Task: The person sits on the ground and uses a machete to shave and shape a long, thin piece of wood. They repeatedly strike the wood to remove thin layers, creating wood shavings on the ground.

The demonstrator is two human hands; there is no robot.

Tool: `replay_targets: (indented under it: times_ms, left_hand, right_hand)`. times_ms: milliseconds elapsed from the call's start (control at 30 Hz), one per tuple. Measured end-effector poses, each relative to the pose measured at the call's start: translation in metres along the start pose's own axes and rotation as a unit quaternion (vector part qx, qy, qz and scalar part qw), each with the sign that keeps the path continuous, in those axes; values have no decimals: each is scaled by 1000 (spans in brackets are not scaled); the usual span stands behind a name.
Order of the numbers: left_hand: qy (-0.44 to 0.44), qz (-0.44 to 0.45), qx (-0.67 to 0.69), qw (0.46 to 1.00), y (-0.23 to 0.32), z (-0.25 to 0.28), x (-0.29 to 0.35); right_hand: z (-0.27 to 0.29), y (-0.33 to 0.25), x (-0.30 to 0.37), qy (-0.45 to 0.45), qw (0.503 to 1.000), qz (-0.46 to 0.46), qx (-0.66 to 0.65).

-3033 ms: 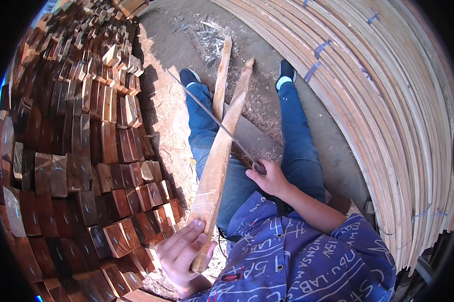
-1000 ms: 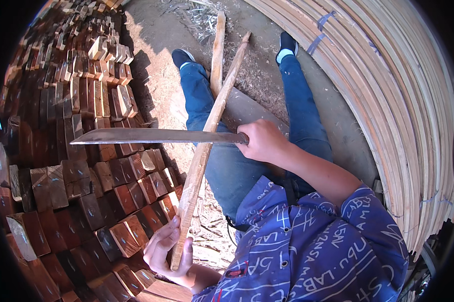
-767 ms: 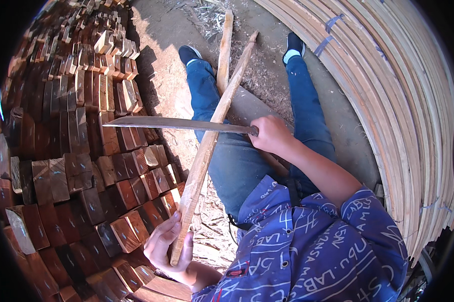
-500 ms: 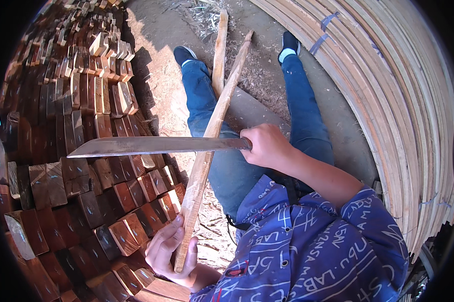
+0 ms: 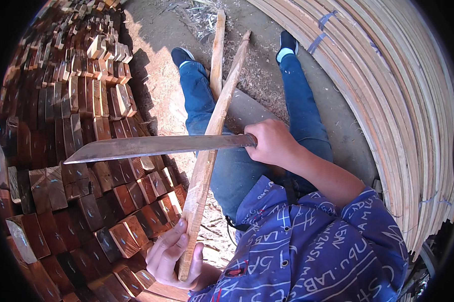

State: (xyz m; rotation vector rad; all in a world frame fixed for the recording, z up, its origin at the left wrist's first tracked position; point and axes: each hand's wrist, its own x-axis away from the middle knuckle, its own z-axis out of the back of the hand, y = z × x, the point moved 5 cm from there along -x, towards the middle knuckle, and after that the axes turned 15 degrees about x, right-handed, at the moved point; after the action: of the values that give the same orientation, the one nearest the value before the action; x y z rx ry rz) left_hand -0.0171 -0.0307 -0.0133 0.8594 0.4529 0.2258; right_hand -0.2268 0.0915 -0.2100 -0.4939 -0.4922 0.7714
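Note:
My right hand [image 5: 272,142] is closed around the handle of a machete [image 5: 151,147]. The long flat blade points left and crosses over a wooden stake [image 5: 199,181], with its tip over the lumber stack. My left hand [image 5: 174,254] grips the near end of that stake, thumb on one side and fingers on the other. From there the pale, rough-hewn stake slants away across my left thigh and narrows at its far end between my lower legs. A second wooden piece [image 5: 218,55] lies beyond it, partly hidden behind the stake.
Stacked lumber blocks [image 5: 91,211] rise close along my left side. Long bundled wood strips [image 5: 368,85], tied with blue bands [image 5: 317,43], curve along the right. Wood shavings [image 5: 204,22] litter the ground ahead. A grey board [image 5: 249,108] lies between my legs [image 5: 305,100].
The machete's handle end has risen slightly and its tip has dipped a little, with my right hand shifting slightly up and right. My left hand keeps its hold on the stake.

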Motion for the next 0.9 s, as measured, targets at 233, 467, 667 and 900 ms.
replay_targets:
  times_ms: [233, 467, 667, 900]
  left_hand:
    - [28, 39, -24, 999, -2, 2, -4]
    - [20, 2, 6, 1000, 0, 2, -3]
    - [-26, 36, -20, 999, -1, 3, -6]
    - [3, 11, -2, 1000, -8, 5, 3]
  right_hand:
    - [-26, 50, -19, 16, 998, -62, 9]
    - [9, -8, 4, 6, 999, 43, -20]
    - [-20, 49, -22, 8, 997, -67, 38]
    - [-2, 4, 2, -1, 1000, 12, 15]
